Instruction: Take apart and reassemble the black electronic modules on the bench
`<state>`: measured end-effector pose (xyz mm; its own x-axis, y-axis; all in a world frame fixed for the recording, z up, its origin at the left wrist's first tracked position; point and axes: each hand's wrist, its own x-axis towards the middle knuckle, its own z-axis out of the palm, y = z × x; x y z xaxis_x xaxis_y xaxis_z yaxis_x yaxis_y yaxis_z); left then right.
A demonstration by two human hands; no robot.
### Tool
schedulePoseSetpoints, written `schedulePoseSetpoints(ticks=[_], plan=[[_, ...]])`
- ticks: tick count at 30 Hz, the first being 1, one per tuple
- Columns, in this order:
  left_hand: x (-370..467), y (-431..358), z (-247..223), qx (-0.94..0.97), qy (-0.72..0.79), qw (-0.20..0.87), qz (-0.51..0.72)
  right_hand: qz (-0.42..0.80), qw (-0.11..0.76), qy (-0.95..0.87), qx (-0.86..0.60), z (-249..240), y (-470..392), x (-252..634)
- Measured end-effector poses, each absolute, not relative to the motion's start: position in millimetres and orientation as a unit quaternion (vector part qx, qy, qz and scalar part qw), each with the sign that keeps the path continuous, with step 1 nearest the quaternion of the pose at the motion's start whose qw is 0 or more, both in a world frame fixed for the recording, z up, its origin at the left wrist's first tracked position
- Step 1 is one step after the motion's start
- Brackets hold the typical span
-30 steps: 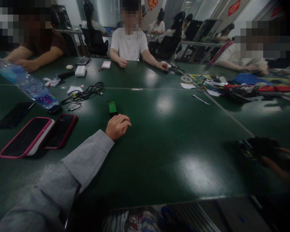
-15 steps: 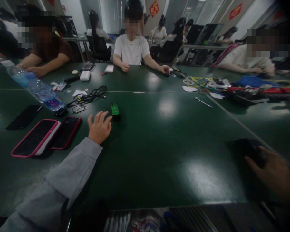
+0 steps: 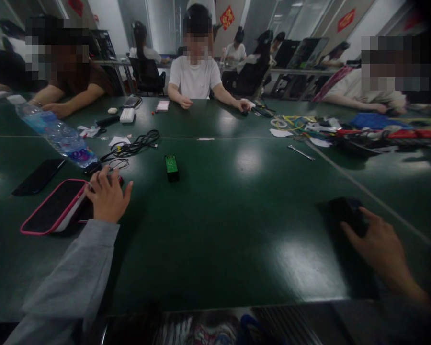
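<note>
My left hand (image 3: pixel 108 195) hovers with fingers spread over a red-edged phone (image 3: pixel 87 211), which it mostly covers. Just left of it lies a pink-framed phone or case (image 3: pixel 55 206) with a dark face. At the right, my right hand (image 3: pixel 377 239) is wrapped round a dark, boxy object (image 3: pixel 346 216) whose details are blurred. A small black box with a green circuit board (image 3: pixel 171 166) on top stands between the hands, nearer the left one, touched by neither.
A tilted plastic bottle (image 3: pixel 57 134), a black phone (image 3: pixel 39 176) and coiled black cables (image 3: pixel 136 143) are at the left. A wrench (image 3: pixel 300 152) and piled cables and tools (image 3: pixel 377 127) lie at the right. Across the green table (image 3: pixel 219 215) sit several people.
My left hand has moved left, away from the green-topped box to above the red-edged phone. My right hand has shifted left with the dark object.
</note>
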<state>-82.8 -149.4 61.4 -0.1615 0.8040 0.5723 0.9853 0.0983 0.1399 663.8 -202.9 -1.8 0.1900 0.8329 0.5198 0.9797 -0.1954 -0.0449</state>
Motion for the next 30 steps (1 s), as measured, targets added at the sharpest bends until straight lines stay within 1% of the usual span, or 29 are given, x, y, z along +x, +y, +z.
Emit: schedulePoseSetpoints(ticks=[3, 6, 10, 14, 17, 22, 27, 30], plan=[[-50, -140, 52, -0.692, -0.661, 0.168, -0.237, -0.16, 0.174, -0.628, -0.741, 10, -189, 614], [-19, -128, 39, -0.749, -0.601, 0.131, -0.246, -0.121, 0.19, -0.66, -0.717, 20, -170, 549], [14, -109, 33, -0.78, -0.538, 0.134, -0.292, -0.064, 0.223, -0.725, -0.648, 29, -147, 453], [29, -92, 33, -0.789, -0.519, 0.121, -0.305, -0.024, 0.216, -0.789, -0.574, 36, -132, 369], [29, -85, 34, -0.788, -0.529, 0.097, -0.3, 0.006, 0.213, -0.811, -0.545, 39, -115, 324], [29, -84, 35, -0.812, -0.513, 0.071, -0.269, 0.015, 0.236, -0.811, -0.535, 35, -77, 287], [30, -84, 36, -0.828, -0.498, 0.058, -0.253, 0.029, 0.266, -0.803, -0.532, 31, -63, 282], [31, -84, 36, -0.828, -0.502, 0.046, -0.247, 0.061, 0.286, -0.798, -0.527, 32, -66, 284]])
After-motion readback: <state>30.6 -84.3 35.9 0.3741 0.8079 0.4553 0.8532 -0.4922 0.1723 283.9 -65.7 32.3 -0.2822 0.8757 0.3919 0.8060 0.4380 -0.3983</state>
